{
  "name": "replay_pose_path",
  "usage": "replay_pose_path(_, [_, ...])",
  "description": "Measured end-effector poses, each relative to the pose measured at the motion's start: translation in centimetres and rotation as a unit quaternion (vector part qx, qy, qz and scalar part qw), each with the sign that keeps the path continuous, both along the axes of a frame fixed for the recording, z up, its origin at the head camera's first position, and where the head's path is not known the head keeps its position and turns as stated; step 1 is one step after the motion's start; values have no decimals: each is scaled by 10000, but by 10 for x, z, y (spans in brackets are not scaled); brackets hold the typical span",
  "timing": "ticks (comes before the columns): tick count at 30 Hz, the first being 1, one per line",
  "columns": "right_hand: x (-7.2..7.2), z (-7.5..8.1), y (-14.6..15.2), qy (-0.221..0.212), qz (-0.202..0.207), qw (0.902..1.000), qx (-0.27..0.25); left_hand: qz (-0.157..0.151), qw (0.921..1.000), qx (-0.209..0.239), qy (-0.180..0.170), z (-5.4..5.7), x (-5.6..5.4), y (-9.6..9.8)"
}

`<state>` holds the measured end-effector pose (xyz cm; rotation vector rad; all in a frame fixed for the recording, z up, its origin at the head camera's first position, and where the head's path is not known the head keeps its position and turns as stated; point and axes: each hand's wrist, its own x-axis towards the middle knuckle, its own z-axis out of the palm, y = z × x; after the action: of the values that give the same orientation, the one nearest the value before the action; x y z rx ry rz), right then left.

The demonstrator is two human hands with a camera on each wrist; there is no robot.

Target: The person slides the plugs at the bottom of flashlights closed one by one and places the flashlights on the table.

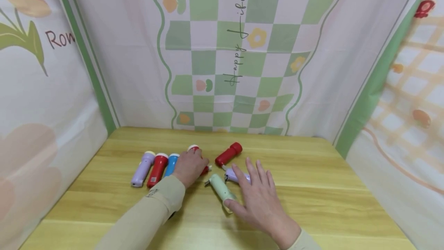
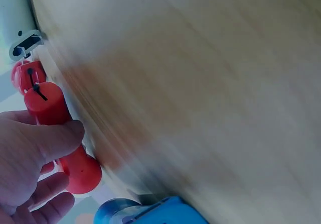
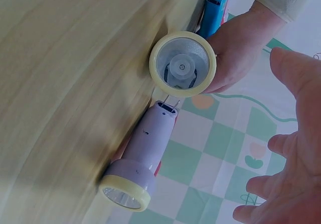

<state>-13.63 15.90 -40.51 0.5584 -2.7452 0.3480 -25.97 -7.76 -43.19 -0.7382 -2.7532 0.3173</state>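
Observation:
My left hand point(image 1: 190, 167) grips a red flashlight point(image 2: 83, 171) at the table's middle, thumb along its near side. Part of its white-rimmed head and its tail end show past the hand. My right hand point(image 1: 261, 200) is spread, fingers apart, with nothing in its grasp. Beneath its thumb side lies a pale green flashlight point(image 1: 220, 187), two metal prongs sticking out of its tail. A purple flashlight point(image 3: 150, 138), also with prongs out, lies under the right fingers, partly covered by them in the head view. Behind it rests another red flashlight point(image 1: 229, 154).
Left of my left hand, a purple flashlight point(image 1: 143, 169), a red flashlight point(image 1: 157, 170) and a blue flashlight point(image 1: 171, 164) lie side by side in a row. Printed cloth point(image 1: 236, 65) hangs behind and on both sides of the wooden table point(image 1: 312, 173).

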Motion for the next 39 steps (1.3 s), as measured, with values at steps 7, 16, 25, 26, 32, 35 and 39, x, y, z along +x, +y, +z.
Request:
replay_pose_path(7, [1,2,0,29,-1,10000,13,-59,9997,222,-80,1,0,-3])
replay_pose_path(16, [1,3,1,30,12,10000,40,-103,9985,539,-84,8,5,-4])
replay_pose_path(25, [1,4,1,14,13,10000,38,-148,9977,658,-8,12,7,-6])
replay_pose_path(26, [1,4,1,5,13,10000,38,-148,9975,688,-8,12,8,-6])
replay_pose_path(32, [2,4,0,-2,8,10000,40,-221,9958,880,136,17,12,-10])
replay_pose_path(35, [2,4,0,9,19,10000,38,-313,9941,999,290,20,13,-11])
replay_pose_path(39, [3,4,0,-1,30,10000,44,-378,9921,1126,413,23,15,-11])
